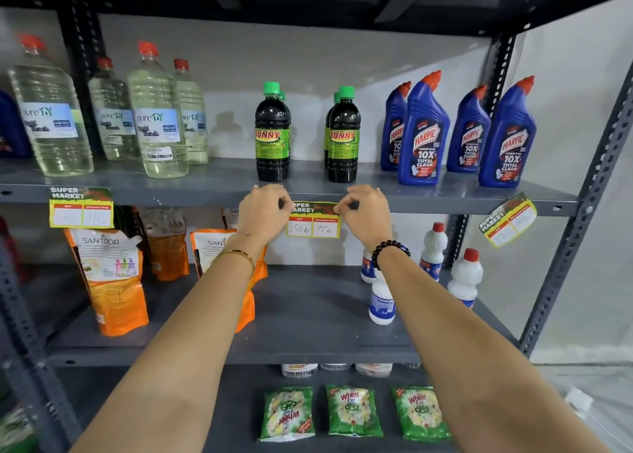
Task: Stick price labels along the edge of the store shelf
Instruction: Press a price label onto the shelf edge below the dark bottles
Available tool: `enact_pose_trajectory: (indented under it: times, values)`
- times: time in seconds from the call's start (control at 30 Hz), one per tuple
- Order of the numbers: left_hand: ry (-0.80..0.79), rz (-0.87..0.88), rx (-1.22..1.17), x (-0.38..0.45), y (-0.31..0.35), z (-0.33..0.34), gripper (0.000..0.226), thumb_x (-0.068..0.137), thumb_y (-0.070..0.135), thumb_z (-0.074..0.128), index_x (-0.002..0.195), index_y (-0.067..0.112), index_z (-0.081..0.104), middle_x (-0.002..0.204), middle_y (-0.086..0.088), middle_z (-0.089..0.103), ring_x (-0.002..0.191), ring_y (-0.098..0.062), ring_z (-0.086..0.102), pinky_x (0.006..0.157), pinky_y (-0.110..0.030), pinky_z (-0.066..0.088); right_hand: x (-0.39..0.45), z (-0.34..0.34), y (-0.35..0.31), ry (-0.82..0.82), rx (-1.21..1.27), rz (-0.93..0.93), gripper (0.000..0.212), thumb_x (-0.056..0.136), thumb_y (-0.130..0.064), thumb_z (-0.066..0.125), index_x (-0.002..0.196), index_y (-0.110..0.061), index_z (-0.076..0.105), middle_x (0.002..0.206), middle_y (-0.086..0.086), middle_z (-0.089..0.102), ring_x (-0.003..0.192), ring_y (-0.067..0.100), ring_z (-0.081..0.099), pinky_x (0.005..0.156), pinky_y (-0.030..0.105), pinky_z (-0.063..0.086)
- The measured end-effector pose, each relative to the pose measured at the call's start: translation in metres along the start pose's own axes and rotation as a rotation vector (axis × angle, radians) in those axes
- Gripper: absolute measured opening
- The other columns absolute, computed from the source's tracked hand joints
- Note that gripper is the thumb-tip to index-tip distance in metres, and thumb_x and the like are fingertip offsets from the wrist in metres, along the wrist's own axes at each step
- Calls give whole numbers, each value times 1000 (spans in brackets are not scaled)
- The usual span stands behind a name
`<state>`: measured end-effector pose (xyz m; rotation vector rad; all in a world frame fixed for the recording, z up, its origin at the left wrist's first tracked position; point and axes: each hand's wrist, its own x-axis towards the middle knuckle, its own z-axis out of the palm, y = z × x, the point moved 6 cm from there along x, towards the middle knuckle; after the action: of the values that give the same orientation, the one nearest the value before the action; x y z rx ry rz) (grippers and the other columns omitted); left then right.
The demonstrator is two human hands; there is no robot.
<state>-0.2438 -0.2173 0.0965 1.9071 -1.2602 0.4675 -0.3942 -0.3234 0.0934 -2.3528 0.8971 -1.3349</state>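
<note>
A yellow, red and green price label [313,221] reading 150 and 75 sits against the front edge of the grey upper shelf [191,197], below the black Sunny bottles [272,134]. My left hand [263,209] pinches its top left corner. My right hand [364,211] pinches its top right corner. Another label [81,208] is stuck on the same edge at the left. A third label [507,220] hangs tilted on the edge at the right.
The upper shelf carries clear bleach bottles [157,117] at the left and blue Harpic bottles [423,130] at the right. Orange Santoor pouches [109,278] and white bottles [382,298] stand on the middle shelf. Green Wheel packets [352,411] lie lower down. A slotted upright [579,220] frames the right side.
</note>
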Motion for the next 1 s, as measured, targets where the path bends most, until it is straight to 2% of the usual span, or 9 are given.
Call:
enact_pose_trajectory:
  times: [0.1, 0.17, 0.3, 0.43, 0.6, 0.7, 0.83, 0.9, 1.0]
  values:
    - [-2, -35, 1, 2, 0, -1, 16, 84, 11, 57, 76, 14, 70, 85, -7, 75, 85, -31, 65, 78, -41, 56, 1, -3, -6, 30, 8, 8, 13, 82, -8, 62, 76, -5, 74, 99, 12, 69, 94, 24, 56, 91, 35, 39]
    - [-4, -50, 7, 4, -1, -1, 16, 85, 13, 57, 78, 16, 71, 83, -8, 76, 82, -31, 67, 73, -40, 57, 4, -3, -6, 44, -6, 21, 14, 81, -8, 63, 74, -7, 74, 96, 10, 70, 90, 23, 56, 86, 36, 44]
    - [3, -54, 37, 7, -1, -2, 15, 87, 15, 57, 82, 14, 71, 84, -8, 75, 81, -31, 67, 73, -38, 55, 7, 2, -6, 68, -16, 56, 13, 79, -9, 64, 70, -9, 74, 92, 9, 70, 83, 19, 53, 85, 41, 47]
    - [-2, -53, 60, 8, -1, 0, 14, 88, 17, 57, 82, 14, 69, 84, -9, 75, 81, -31, 67, 74, -40, 56, 7, 3, -7, 80, -23, 89, 12, 78, -9, 66, 69, -9, 73, 94, 10, 69, 89, 25, 56, 86, 42, 47]
    - [-12, -42, 92, 9, 1, 2, 11, 88, 20, 59, 87, 12, 65, 88, -12, 74, 86, -33, 65, 75, -39, 53, 8, 8, -6, 90, -59, 125, 13, 78, -14, 67, 66, -9, 69, 88, 9, 70, 87, 29, 57, 87, 42, 47]
    - [8, -30, 105, 10, 1, 1, 15, 89, 23, 60, 98, 11, 57, 92, -13, 72, 88, -35, 64, 75, -40, 52, 8, 11, -6, 92, -59, 144, 9, 77, -18, 69, 80, -10, 65, 95, 10, 68, 92, 31, 56, 88, 42, 45]
    - [-3, -16, 111, 12, 2, 4, 33, 85, 36, 64, 110, 17, 56, 101, -7, 71, 96, -33, 64, 79, -41, 52, 10, 12, -7, 74, -101, 163, 46, 72, -36, 74, 106, -11, 57, 108, 10, 64, 103, 33, 51, 96, 44, 41]
    - [-16, -36, 118, 13, 3, 7, 40, 82, 44, 66, 111, 18, 60, 107, -6, 69, 100, -32, 62, 80, -41, 51, 11, 14, -9, 59, -148, 162, 52, 72, -44, 72, 109, -11, 59, 111, 12, 62, 106, 34, 49, 99, 43, 36]
    - [-14, -57, 134, 14, 3, 10, 44, 81, 48, 66, 110, 16, 64, 111, -7, 65, 100, -32, 62, 80, -40, 50, 10, 18, -10, 62, -190, 157, 50, 74, -47, 69, 107, -10, 62, 112, 13, 59, 107, 35, 47, 103, 43, 33]
